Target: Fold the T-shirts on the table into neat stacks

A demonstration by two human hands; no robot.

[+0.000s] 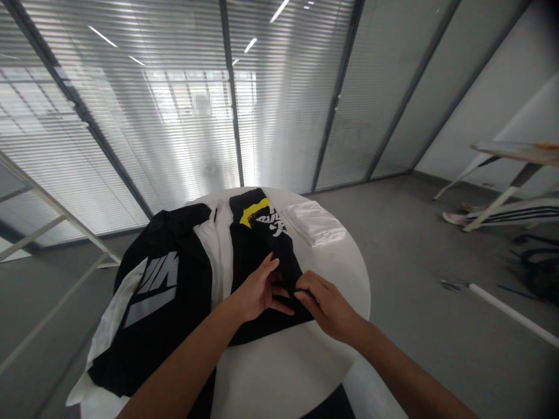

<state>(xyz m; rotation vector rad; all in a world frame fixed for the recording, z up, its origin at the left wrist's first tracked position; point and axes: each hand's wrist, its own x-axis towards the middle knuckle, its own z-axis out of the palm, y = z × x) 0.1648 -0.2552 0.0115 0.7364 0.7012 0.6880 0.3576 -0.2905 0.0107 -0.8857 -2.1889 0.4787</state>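
Two bare hands are working on a black garment (266, 297) that lies near the middle of a round white bench (282, 372), folded into a long strip. Its far end reaches the far edge of the bench and shows a yellow patch and white lettering. Its near end sits a little short of the near edge.

The left hand (257, 289) is closed on the fabric, with the thumb on top and the fingers curled around the fold. Just beside it, the right hand (325, 305) is also closed, its fingers pinching the near edge of the same garment. The two hands are almost touching, though neither is resting on the bare bench.

To the left lies a bigger black and white garment (166, 302) with large grey lettering, spread out and hanging over the left edge of the bench. A strip of white cloth (220, 256) runs between it and the folded strip. Near the far right edge sits a folded white towel (315, 223), just beside the printed end.

Past the bench, a folding table (515, 152) stands near the right wall, with striped trousers (506, 212) beneath it on the grey floor (393, 262). A white pole (510, 311) lies on the floor, and a glass wall with blinds (131, 116) runs behind everything.
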